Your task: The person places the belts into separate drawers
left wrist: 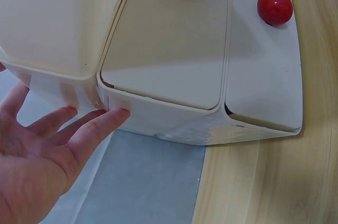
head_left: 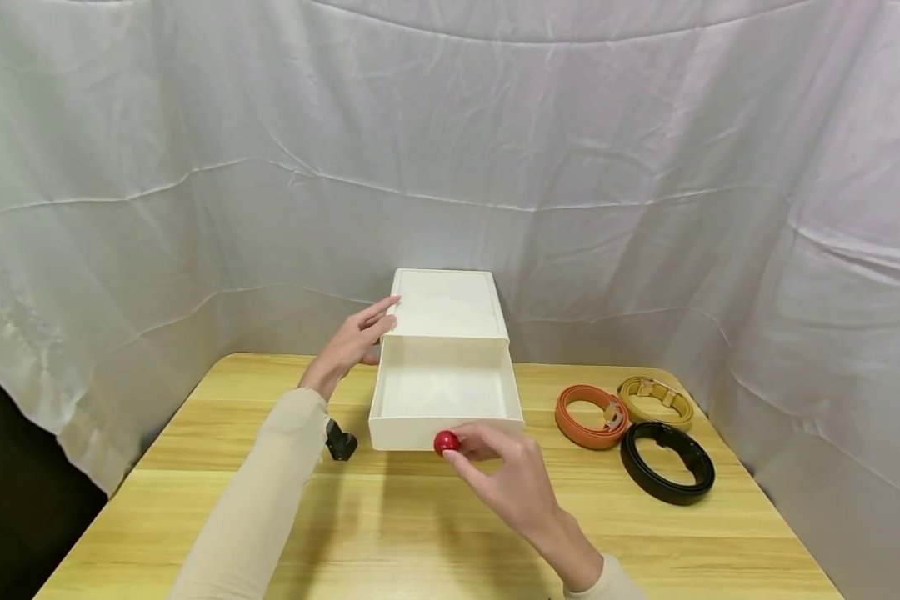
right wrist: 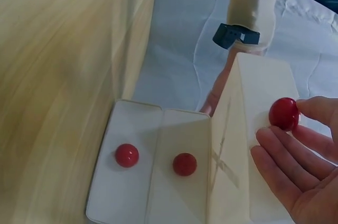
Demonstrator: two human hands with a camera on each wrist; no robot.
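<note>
While the right hand [head_left: 513, 479] pinches the glossy red knob [head_left: 446, 442] with curled fingers [head_left: 487, 440], the smooth white plastic drawer [head_left: 445, 392] stands pulled out of its boxy cabinet [head_left: 446, 304], long axis running from the far edge of the wooden surface [head_left: 420, 533] toward the near edge. Straight fingers of the left hand [head_left: 348, 343] press flat against the cabinet's side. Only the wrist views show two more knobbed drawers [right wrist: 153, 166] below. Three coiled belts [head_left: 633, 425] lie by the right edge.
</note>
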